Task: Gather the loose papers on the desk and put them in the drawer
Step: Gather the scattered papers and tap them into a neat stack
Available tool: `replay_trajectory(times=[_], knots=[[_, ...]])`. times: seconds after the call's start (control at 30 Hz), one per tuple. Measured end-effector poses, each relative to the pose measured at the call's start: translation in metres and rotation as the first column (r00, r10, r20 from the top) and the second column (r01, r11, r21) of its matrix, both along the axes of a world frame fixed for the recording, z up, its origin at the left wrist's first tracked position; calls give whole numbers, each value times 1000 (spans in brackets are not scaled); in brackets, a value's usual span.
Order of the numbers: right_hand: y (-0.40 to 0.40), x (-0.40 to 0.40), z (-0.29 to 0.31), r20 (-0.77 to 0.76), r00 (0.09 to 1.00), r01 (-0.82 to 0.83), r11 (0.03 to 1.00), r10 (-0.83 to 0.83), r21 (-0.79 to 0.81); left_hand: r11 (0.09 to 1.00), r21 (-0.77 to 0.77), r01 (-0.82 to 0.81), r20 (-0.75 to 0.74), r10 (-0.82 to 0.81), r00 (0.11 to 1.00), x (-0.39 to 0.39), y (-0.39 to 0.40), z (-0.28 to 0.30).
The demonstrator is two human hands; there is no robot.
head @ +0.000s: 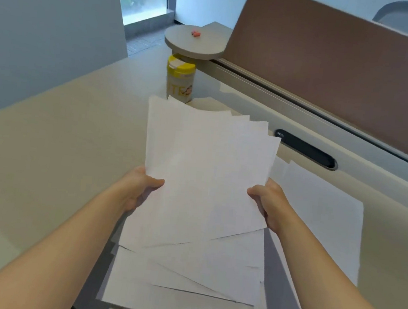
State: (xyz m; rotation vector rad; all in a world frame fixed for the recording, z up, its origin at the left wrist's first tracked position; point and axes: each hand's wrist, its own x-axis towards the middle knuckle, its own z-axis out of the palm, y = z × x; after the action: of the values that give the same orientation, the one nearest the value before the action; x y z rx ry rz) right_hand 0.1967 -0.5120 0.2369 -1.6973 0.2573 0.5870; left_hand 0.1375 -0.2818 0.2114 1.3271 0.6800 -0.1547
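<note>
I hold a fanned stack of white papers [205, 179] above the beige desk [62, 140], its sheets uneven at the top and bottom edges. My left hand [142, 188] grips the stack's left edge, thumb on top. On the opposite edge my right hand [268, 203] grips the same way. More white sheets [321, 215] lie flat on the desk to the right, under my right forearm. No drawer is in view.
A yellow-lidded canister [180, 81] stands behind the papers. Above it is a round shelf [196, 42] with a small pink object [196, 33]. A brown partition [330, 74] runs along the desk's far right, with a black cable slot [305, 149] before it.
</note>
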Motion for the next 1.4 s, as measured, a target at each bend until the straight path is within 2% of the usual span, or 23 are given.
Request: replay_trajectory(times=[0.07,0.17,0.27,0.33,0.37,0.43,0.47,0.5,0.57,0.7,0.83,0.97,1.1,1.17,1.2,1.27,1.33,1.4], knots=[[-33,-12,-2,11,999,40,999,-40,-1,1000,-25,-14,12,14,1000,-9,-31,-1],[-80,-32,-8,19,997,81,996,-80,-34,1000,5,7,-45,-7,999,-25,-76,-5],[-120,-52,-17,11,996,87,992,-86,-95,988,116,98,-110,-85,990,-43,-115,-14],[-139,-63,-28,4,998,64,982,-65,-178,944,287,164,-177,-116,977,-54,-135,-20],[-147,-68,-35,2,999,42,960,-44,-277,869,436,233,-247,-134,960,-59,-142,-25],[-161,-76,-52,-11,1000,-26,858,24,-512,624,670,403,-418,-132,899,-71,-150,-30],[-164,-79,-56,-15,999,-40,804,39,-593,540,717,441,-455,-118,883,-76,-149,-31],[-167,-82,-60,-7,999,-38,764,43,-644,507,738,445,-461,-103,882,-80,-149,-33],[-169,-88,-64,16,999,-16,759,35,-651,537,738,408,-430,-91,898,-84,-147,-36],[-161,-90,-70,99,988,145,920,-117,-365,756,588,289,-333,-100,938,-81,-141,-38],[-142,-95,-72,51,990,136,981,-130,-137,860,453,234,-284,-109,952,-87,-139,-39],[-121,-87,-69,19,983,181,983,-181,9,940,301,163,-204,-103,974,-91,-128,-29],[-108,-79,-64,89,982,167,986,-167,9,945,326,6,-72,19,997,-91,-116,-24],[-111,-76,-66,169,984,77,985,-51,-155,936,351,-30,-67,57,996,-90,-110,-28],[-116,-74,-69,205,978,24,943,47,-331,929,368,-34,-78,67,995,-89,-109,-31],[-128,-68,-77,155,948,-94,712,277,-695,911,413,-19,-112,72,991,-87,-108,-37],[-138,-68,-84,-9,905,-240,490,426,-838,898,440,-19,-124,82,989,-87,-109,-43],[-143,-70,-89,-94,850,-325,376,518,-867,886,459,-71,-87,124,989,-87,-109,-47]])
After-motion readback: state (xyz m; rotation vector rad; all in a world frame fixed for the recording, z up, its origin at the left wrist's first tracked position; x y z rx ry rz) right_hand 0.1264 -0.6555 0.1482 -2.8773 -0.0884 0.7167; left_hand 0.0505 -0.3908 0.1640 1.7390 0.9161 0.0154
